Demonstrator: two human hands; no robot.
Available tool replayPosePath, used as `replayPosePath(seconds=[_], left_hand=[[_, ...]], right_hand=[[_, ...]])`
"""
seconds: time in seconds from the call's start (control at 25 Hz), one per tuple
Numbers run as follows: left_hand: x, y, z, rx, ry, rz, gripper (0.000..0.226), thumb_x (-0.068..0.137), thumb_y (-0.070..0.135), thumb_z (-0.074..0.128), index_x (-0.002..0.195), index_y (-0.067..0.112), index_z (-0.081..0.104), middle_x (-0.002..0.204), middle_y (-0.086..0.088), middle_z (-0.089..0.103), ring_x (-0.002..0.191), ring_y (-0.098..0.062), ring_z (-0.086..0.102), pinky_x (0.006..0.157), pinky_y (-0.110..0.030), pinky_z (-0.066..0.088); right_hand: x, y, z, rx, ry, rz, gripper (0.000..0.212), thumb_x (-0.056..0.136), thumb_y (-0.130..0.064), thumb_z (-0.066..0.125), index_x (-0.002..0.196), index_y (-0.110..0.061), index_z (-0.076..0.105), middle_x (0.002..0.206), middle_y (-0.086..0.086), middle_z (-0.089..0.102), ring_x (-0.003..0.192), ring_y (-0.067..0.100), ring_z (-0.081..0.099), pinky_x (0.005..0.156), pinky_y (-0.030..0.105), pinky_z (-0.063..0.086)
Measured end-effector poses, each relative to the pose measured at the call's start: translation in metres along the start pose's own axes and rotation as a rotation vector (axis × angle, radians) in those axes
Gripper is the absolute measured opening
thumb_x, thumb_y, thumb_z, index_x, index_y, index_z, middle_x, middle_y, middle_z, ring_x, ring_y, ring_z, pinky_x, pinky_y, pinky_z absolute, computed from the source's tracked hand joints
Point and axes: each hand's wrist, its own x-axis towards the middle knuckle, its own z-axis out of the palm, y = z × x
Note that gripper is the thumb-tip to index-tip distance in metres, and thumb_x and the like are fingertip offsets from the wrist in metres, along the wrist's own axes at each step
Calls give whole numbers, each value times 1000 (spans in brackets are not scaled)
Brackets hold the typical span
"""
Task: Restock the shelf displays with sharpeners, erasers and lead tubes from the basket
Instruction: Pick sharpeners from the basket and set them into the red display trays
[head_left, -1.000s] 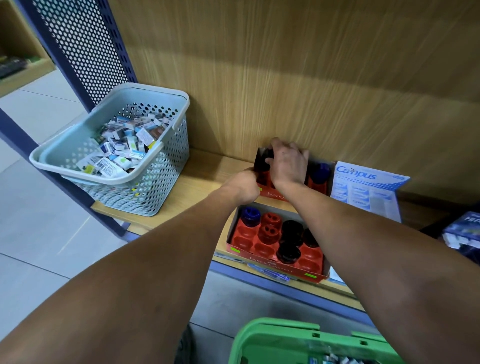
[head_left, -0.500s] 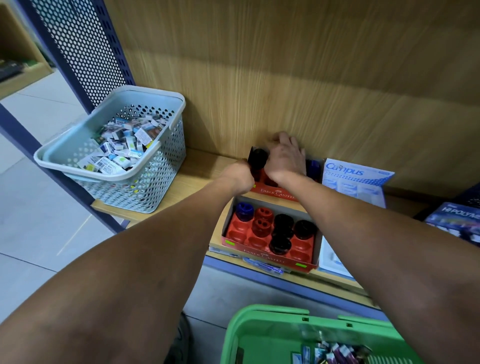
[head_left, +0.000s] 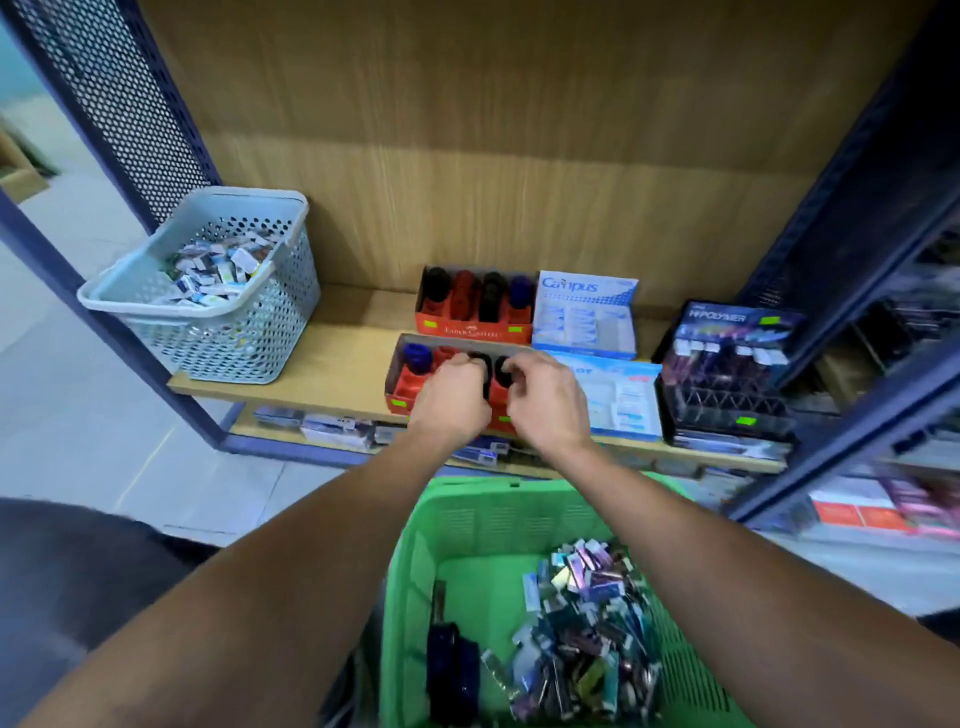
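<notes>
Sharpeners (head_left: 480, 364) are being seated in the red display tray (head_left: 402, 382) at the shelf's front edge, left hand (head_left: 451, 402) and right hand (head_left: 543, 400) each curled on one; next reach goes to the green basket (head_left: 415, 597) below.

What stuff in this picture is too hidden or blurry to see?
- Front red tray, head view: the left hand and right hand cover most of its slots.
- Whether either hand holds a sharpener: curled fingers hide it.
- Items on the lower shelf: blurred, partly under the shelf above.
- Packets in the green basket: labels too small and blurred; the bottom edge cuts the basket off.
- Right-side shelves: motion blur.
</notes>
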Motion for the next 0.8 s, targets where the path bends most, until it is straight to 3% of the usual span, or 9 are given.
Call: replayPosePath(seconds=[0.12,0.2,0.36,0.52,0.68,0.8], left_hand=[[-45,20,28,44,-78,86,24,80,9,57,103,8,62,107,-15,60,103,-39,62,82,-45,49],[-67,23,48,99,-221,106,24,80,9,55,104,10,62,110,-16,64,104,-38,63,81,-44,50],[-95,14,97,245,-616,95,24,86,8,57,108,6,65,112,-16,67,103,-32,64,81,-37,51],[-108,-14,131,285,-810,34,38,86,11,65,123,3,58,122,-15,62,112,-31,60,88,-34,49],[-113,-36,158,308,-960,-36,39,83,16,72,117,2,62,112,-14,67,103,-27,66,83,-32,54],[-114,-43,171,288,-1018,-121,41,81,9,74,119,-1,61,116,-16,67,107,-29,66,79,-31,51]], right_hand=[[-65,18,-5,-76,-109,4,27,81,-8,52,102,-16,66,106,9,67,95,35,65,74,41,50],[-99,33,1,-141,-238,18,27,83,-8,53,106,-15,64,110,10,68,98,35,65,77,41,51],[-140,72,39,-188,-682,129,28,84,-7,56,107,-16,67,111,16,68,103,34,65,83,39,55],[-160,84,82,-183,-1010,138,42,88,-7,61,130,-13,63,126,15,64,112,29,63,91,31,52],[-165,81,117,-58,-1132,198,45,91,-17,67,133,-3,57,128,16,62,115,29,60,93,31,50],[-172,79,136,23,-1187,297,41,92,-17,67,129,-3,59,126,16,63,109,30,62,88,32,49]])
